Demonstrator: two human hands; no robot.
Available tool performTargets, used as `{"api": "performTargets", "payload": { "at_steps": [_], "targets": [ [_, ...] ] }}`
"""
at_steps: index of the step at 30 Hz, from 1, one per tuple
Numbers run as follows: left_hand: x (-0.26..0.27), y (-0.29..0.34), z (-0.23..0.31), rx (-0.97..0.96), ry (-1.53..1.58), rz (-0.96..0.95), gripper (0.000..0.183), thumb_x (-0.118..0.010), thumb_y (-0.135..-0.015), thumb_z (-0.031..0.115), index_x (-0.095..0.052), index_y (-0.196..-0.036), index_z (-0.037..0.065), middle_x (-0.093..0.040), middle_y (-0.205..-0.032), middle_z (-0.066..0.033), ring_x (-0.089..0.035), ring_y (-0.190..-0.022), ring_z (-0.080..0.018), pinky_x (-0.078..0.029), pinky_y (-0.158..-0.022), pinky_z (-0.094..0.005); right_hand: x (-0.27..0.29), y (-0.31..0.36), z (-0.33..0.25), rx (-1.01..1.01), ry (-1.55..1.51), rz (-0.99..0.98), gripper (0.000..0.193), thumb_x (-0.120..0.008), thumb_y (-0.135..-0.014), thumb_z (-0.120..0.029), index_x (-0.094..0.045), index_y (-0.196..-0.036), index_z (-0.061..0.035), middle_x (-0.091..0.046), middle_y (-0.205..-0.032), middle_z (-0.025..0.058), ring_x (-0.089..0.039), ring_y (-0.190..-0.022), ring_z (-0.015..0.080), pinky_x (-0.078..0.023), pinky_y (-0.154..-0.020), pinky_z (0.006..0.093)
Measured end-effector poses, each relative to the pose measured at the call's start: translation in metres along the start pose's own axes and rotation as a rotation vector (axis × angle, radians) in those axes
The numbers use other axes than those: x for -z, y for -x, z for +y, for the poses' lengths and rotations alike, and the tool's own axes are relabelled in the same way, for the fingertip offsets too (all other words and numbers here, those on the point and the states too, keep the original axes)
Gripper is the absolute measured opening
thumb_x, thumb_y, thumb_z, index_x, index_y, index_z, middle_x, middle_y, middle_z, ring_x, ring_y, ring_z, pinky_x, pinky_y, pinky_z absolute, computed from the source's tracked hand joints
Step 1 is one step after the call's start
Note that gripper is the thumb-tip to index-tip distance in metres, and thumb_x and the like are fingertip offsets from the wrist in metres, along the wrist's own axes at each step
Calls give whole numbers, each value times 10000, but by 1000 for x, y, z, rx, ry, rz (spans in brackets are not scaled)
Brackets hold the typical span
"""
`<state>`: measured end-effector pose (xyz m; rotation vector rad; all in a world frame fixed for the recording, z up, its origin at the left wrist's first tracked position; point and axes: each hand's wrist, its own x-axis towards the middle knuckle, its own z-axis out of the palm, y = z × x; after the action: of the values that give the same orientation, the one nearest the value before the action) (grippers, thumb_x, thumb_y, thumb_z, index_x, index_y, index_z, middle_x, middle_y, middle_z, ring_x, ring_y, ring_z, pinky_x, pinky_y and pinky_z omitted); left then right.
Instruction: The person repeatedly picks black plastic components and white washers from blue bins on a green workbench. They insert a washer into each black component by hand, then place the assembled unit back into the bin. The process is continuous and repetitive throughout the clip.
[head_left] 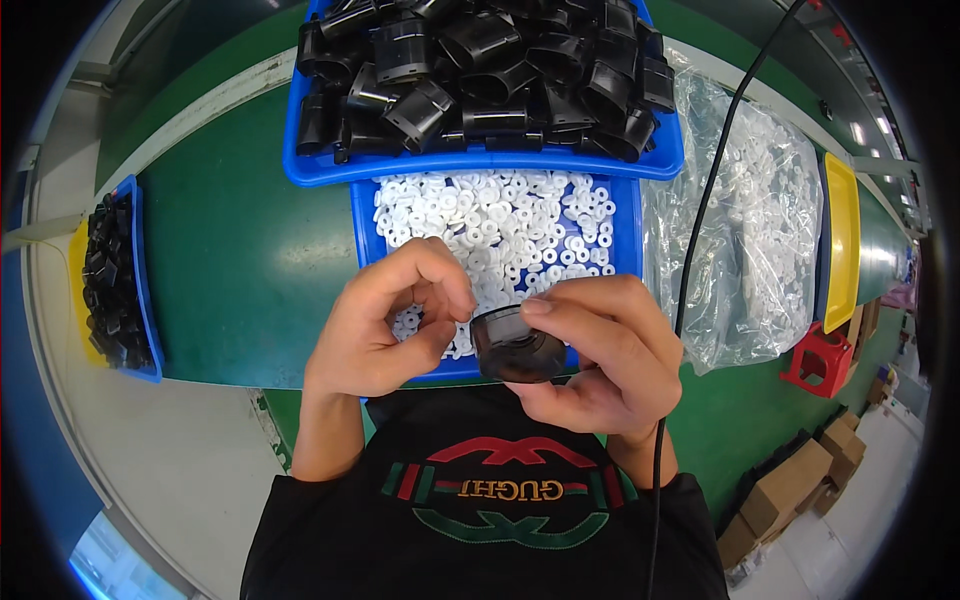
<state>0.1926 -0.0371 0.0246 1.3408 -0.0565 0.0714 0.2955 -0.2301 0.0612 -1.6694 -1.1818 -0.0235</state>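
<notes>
My right hand grips a black, glossy, hollow plastic housing, with the thumb and fingers at its rim and underside. The rounded opening of the housing faces partly toward me. At its left edge my left hand is curled, thumb and index fingertips close together beside the rim; anything small between them is hidden. Both hands are above a blue tray of small white ring-shaped washers. Beyond it, a higher blue bin is heaped with similar black housings.
A clear plastic bag of white rings lies to the right, beside a yellow tray. A black cable hangs across the right side. At far left stands a blue bin of black parts. A red stool and cardboard boxes are at right.
</notes>
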Motion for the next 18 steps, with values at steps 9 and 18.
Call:
{"api": "performTargets", "payload": {
  "at_steps": [9,18],
  "targets": [
    [0,-4,6,-4,20,-14,333,-488,-718,-175,-560,-999,-10,-546,-925,-63,-544,-769,-93,-442,-655,-224,6,0,-15,4,-29,78,491,-826,-560,-56,-706,-1036,-61,-647,-903,53,-641,-652,161,-513,-514,259],
    [-1,-3,1,18,6,-32,343,-494,-711,-175,-564,-999,-3,-541,-913,-52,-538,-750,-81,-425,-610,-215,-1,0,-1,-26,15,73,506,-810,-548,-30,-701,-1043,-53,-640,-881,53,-650,-680,168,-530,-534,256]
  ]
}}
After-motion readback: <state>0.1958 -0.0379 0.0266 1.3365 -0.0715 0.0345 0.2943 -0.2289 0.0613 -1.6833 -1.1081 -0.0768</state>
